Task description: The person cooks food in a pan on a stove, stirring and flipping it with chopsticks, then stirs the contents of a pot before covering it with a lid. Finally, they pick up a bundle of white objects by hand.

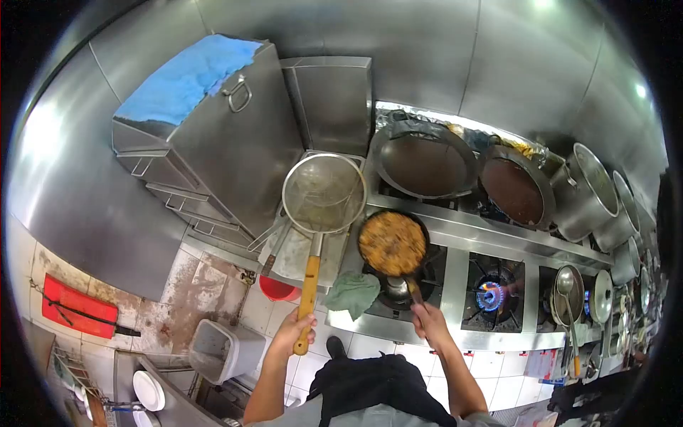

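My left hand (293, 331) is wrapped round the yellow handle of a large round mesh strainer (324, 186). The strainer's bowl hangs over a metal tray (302, 252) at the left end of the stove. In my right hand (431, 326) is the dark handle of a frying pan (420, 290), raised over a front burner. Browned food (392, 243) fills the pan; it looks slightly blurred, and its exact kind cannot be told. Beside the pan, a green cloth (353, 294) drapes over the stove edge.
Two large dark pans (425, 165) of brown liquid stand behind. A blue flame (489, 297) burns openly on the burner to the right. Tall steel pots (585, 192) and a ladle (565, 281) are farther right. A red bucket (277, 287) and grey bin (224, 352) sit at left.
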Demonstrator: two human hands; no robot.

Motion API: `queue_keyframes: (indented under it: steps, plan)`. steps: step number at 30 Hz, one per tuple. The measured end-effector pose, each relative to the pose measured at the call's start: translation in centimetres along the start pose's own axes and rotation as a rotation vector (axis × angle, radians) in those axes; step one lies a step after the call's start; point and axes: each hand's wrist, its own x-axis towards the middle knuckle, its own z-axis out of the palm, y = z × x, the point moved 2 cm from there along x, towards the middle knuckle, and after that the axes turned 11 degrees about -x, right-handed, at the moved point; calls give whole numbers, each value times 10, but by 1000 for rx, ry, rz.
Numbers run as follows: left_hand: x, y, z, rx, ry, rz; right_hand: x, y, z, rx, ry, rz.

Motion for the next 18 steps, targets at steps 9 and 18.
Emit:
queue_keyframes:
  steps: [9,18]
  plan:
    - [-14,35,-4,117,-4,3,179,-97,111,-1033,733,-839]
    - [-3,50,-23,99,-71,-20,222,-46,136,-1004,832,-544]
